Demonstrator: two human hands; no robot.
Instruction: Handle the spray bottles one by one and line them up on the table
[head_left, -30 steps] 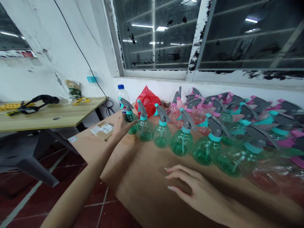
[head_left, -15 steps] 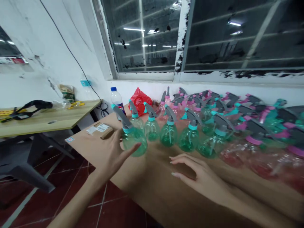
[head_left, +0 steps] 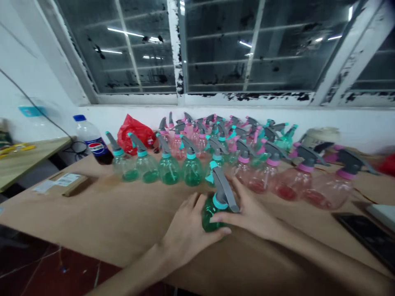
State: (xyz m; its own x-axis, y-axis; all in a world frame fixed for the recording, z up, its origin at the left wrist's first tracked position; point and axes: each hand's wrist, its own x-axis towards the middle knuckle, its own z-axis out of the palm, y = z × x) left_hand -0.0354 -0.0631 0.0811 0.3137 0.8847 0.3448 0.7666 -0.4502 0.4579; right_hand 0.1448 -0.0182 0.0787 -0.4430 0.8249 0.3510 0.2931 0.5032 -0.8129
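Observation:
A clear green spray bottle [head_left: 212,211] with a grey trigger head and turquoise collar is held in front of the row, its head tilted slightly. My left hand [head_left: 188,230] is closed around its left and lower side, thumb across the front. My right hand [head_left: 249,209] grips it from the right, near the collar, thumb on the front. The bottle's base is partly hidden by my fingers. Just behind stands a row of similar green spray bottles [head_left: 168,170], with pink spray bottles [head_left: 286,185] continuing it to the right.
More spray bottles crowd the back by the wall. At the left are a cola bottle [head_left: 97,146], a red plastic bag [head_left: 134,135] and a flat cardboard box [head_left: 63,183]. A black flat device [head_left: 367,238] lies at the right. The table's front edge drops to a red floor.
The green spray bottle has moved from the row's left end to in front of its middle. My right hand, empty before, now grips it too. The view has swung right.

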